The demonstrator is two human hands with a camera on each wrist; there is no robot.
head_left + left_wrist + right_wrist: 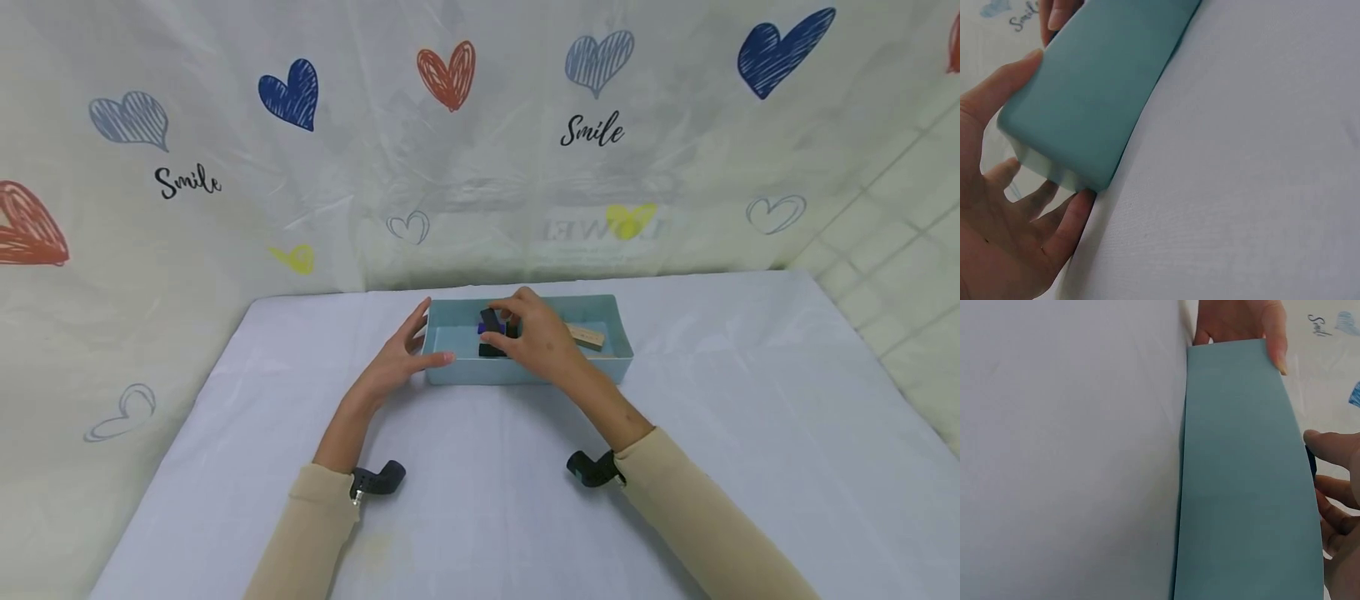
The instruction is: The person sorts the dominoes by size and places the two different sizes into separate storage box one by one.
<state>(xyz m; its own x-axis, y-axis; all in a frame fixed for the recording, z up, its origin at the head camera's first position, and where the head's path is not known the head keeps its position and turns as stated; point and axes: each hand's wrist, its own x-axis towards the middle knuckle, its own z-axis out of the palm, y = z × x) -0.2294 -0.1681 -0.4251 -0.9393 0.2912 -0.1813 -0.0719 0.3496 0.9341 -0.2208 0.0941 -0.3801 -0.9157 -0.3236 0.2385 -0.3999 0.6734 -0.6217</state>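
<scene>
A light blue tray [517,372] stands on the white-covered table. My left hand [417,340] rests against its left end, fingers straight along the end wall and thumb on the front wall; the left wrist view shows this hand [1010,231] cupping the tray's corner [1097,87]. My right hand [504,323] reaches into the tray and pinches a black block [491,319] between thumb and fingers. Under it lie a blue piece [482,330] and another black piece [491,351]. A wooden block [586,336] lies in the tray's right part. The right wrist view shows only the tray's outer wall [1247,487].
The table [480,500] is covered with a white cloth, and a heart-printed curtain [450,167] hangs close behind the tray. A tiled wall [900,250] stands to the right. Black wrist mounts [378,480] sit on both forearms.
</scene>
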